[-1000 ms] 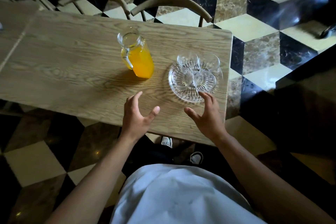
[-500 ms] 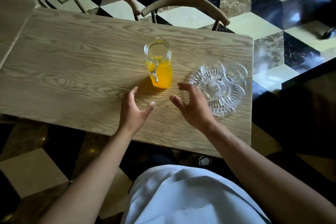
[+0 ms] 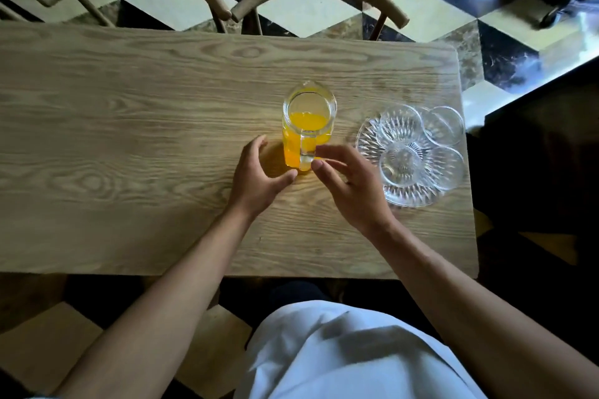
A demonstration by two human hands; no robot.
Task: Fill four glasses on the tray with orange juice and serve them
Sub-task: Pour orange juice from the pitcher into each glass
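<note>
On the wooden table (image 3: 129, 139), near its middle, stands the jug (image 3: 308, 126) of orange juice, its handle at six o'clock, facing the person. A second ago both hands hung back from it; now they have closed in. The right hand (image 3: 350, 185), fingers loosely spread and gripping nothing, has left the tray side and reaches the handle, fingertips just beside it or touching, I cannot tell which. The left hand (image 3: 259, 178), also spread and holding nothing, sits at the jug's seven o'clock. At three o'clock the glass tray (image 3: 369, 142) carries four glasses (image 3: 402, 123), all dry. Pouring looks about to begin.
</note>
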